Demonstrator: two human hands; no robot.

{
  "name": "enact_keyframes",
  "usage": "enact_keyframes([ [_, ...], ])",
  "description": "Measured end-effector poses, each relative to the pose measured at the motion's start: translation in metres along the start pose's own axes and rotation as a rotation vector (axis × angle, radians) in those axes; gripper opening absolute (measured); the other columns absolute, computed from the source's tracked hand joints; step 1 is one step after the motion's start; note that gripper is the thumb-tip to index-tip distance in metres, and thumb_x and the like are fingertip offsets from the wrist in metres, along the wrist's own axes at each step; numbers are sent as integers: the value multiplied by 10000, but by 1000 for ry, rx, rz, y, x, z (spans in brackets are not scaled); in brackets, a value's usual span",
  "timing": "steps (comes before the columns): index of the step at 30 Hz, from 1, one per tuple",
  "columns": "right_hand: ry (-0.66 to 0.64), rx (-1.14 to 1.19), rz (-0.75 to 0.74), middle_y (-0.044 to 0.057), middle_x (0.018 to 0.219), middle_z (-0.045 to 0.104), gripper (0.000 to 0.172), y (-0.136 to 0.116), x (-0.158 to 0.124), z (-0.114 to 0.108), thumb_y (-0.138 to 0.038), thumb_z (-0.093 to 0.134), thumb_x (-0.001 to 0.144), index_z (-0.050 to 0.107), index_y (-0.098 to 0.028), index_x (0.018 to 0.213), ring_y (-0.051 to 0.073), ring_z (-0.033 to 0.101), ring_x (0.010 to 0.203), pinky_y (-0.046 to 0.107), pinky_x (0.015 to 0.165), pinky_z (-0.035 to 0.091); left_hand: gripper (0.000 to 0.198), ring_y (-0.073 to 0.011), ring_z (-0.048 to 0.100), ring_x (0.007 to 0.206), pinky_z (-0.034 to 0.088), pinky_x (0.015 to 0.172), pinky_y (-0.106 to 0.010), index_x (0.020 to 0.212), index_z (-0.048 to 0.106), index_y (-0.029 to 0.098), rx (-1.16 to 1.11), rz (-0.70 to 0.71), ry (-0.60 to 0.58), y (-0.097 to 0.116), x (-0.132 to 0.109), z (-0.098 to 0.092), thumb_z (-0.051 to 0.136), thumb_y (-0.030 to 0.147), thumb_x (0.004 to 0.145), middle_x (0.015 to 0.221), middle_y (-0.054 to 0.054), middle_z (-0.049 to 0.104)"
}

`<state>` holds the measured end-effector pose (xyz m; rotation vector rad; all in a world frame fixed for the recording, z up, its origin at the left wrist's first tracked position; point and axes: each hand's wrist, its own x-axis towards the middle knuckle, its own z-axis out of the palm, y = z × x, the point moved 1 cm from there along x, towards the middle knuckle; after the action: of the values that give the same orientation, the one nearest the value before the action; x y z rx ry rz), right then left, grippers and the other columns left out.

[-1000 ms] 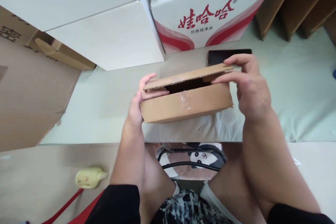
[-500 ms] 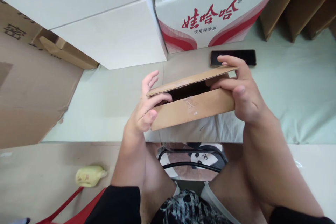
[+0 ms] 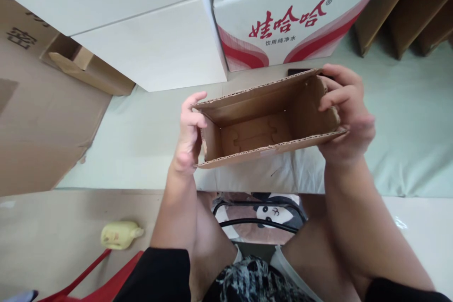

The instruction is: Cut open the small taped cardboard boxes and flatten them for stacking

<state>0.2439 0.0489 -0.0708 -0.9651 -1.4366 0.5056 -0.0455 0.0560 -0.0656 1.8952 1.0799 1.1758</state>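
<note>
Between my two hands is a small brown cardboard box [image 3: 233,157], its top wide open toward me. Nothing lies inside it; interlocking flaps show at its bottom. My left hand [image 3: 189,134] grips the left end, fingers bent over the rim and thumb lower on the outside. At the right end, my right hand [image 3: 348,115] holds the box with its fingers curled over the edge of the end flap. The thumb of that hand is somewhat blurred. Behind the box's far right corner, a black phone [image 3: 297,71] is mostly covered.
A white box with red lettering [image 3: 276,52] and plain white boxes [image 3: 152,52] stand at the back. Brown cardboard [image 3: 385,14] leans at the right; a large carton [image 3: 46,127] is on the left. A yellow bottle [image 3: 118,235] lies on the floor by a red frame [image 3: 88,276].
The box has gone from nearly closed to wide open, its far and near walls now apart. My right hand has shifted right, and the box now covers most of the phone.
</note>
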Motion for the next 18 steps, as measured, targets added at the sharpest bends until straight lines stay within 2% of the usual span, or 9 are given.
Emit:
enact_keyframes([
  [3, -2, 49, 22, 132, 1385, 560, 588, 4, 1, 3, -798, 299, 887, 488, -250, 789, 321, 613, 1306, 503, 1126, 486, 554, -298, 547, 1249, 507, 995, -498, 927, 446, 286, -117, 147, 72, -1, 3, -4, 467, 833, 842, 1392, -35, 510],
  [6, 30, -60, 49, 155, 1363, 573, 570, 10, 2, 6, -781, 234, 885, 452, -259, 813, 315, 607, 1304, 504, 1123, 482, 388, -297, 577, 1183, 490, 1016, -494, 926, 523, 276, -4, 105, 78, 3, 5, -10, 656, 631, 842, 1245, -59, 602],
  [9, 88, 14, 20, 164, 1305, 605, 448, 16, 1, 8, -676, 310, 891, 453, -257, 830, 309, 608, 1276, 494, 1083, 499, 429, -313, 590, 1111, 528, 950, -477, 1081, 638, 272, 72, 10, 52, 14, 4, -14, 626, 626, 840, 1237, -85, 622],
  [13, 71, 140, 5, 137, 1282, 627, 374, 13, -1, 11, -605, 434, 903, 536, -250, 840, 292, 624, 1230, 470, 1073, 496, 468, -296, 590, 1087, 545, 824, -400, 1236, 689, 267, 129, -24, 30, 24, 1, -19, 620, 533, 858, 1282, -91, 629],
  [16, 84, 293, 25, 103, 1300, 626, 402, 10, -1, 12, -615, 468, 920, 625, -248, 966, 272, 606, 1273, 480, 1131, 447, 508, -278, 589, 1073, 514, 794, -361, 1249, 707, 268, 90, 53, 82, 14, 1, -24, 664, 563, 838, 1307, -80, 642],
  [18, 174, 421, 102, 81, 1260, 634, 381, 15, 0, 10, -571, 532, 907, 627, -253, 1095, 237, 644, 1205, 464, 1089, 472, 595, -268, 593, 1035, 495, 839, -368, 1247, 717, 236, 16, 126, 139, 5, 2, -28, 706, 620, 793, 1298, -88, 649],
])
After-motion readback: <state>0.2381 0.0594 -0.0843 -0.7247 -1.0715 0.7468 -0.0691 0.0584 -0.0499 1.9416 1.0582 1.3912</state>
